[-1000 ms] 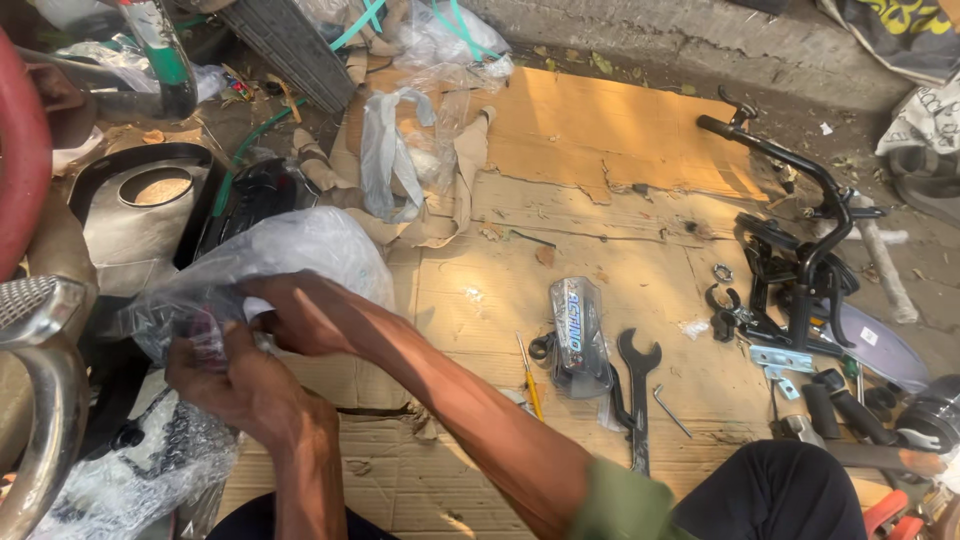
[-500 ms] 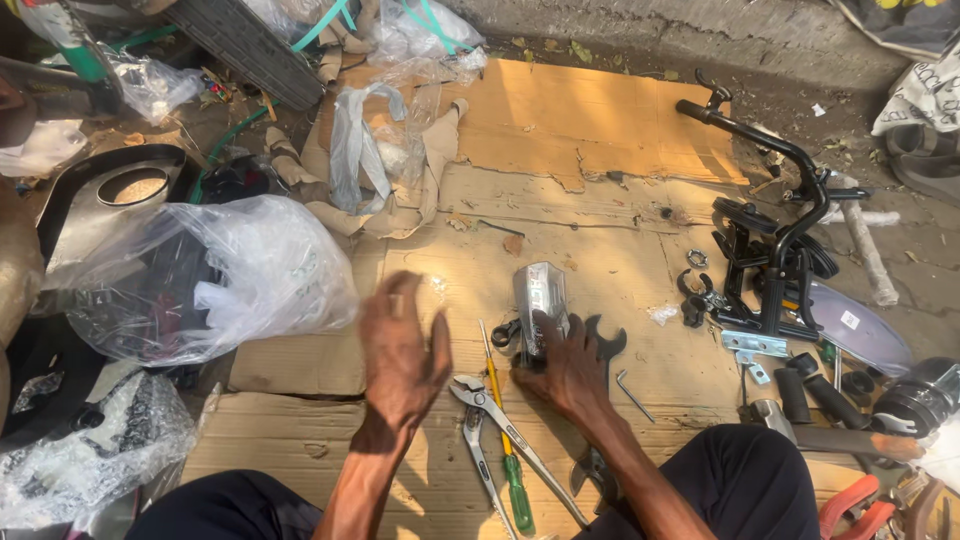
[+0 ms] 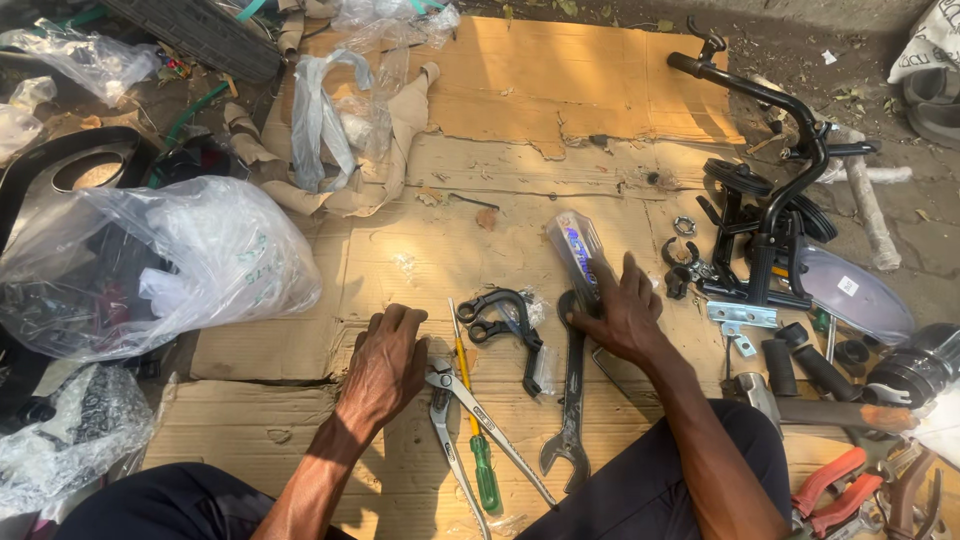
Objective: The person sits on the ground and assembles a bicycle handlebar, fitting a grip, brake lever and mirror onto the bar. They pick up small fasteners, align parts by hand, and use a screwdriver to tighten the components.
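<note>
I sit on flattened cardboard (image 3: pixel 560 110) on the ground. My left hand (image 3: pixel 385 362) rests knuckles down on the cardboard, fingers curled with nothing in them, beside a pair of silver pliers (image 3: pixel 462 420) and a screwdriver (image 3: pixel 474 425) with a yellow and green handle. My right hand (image 3: pixel 620 315) presses on a clear plastic packet with a blue label (image 3: pixel 577 250), lying over a long black double-ended wrench (image 3: pixel 571 400). Small black brackets in a clear wrapper (image 3: pixel 505 320) lie between my hands.
A large clear plastic bag (image 3: pixel 170 265) bulges at the left near a black moulded panel (image 3: pixel 60 165). A black metal frame (image 3: pixel 770 180) with loose parts, rubber grips (image 3: pixel 800 368) and red-handled pliers (image 3: pixel 835 490) crowd the right. Crumpled paper and plastic (image 3: pixel 340 130) lie beyond.
My hands left the plastic bag at the left. The right hand went to the packet in the middle; the left hand came down onto the cardboard by the pliers. The camera swung right.
</note>
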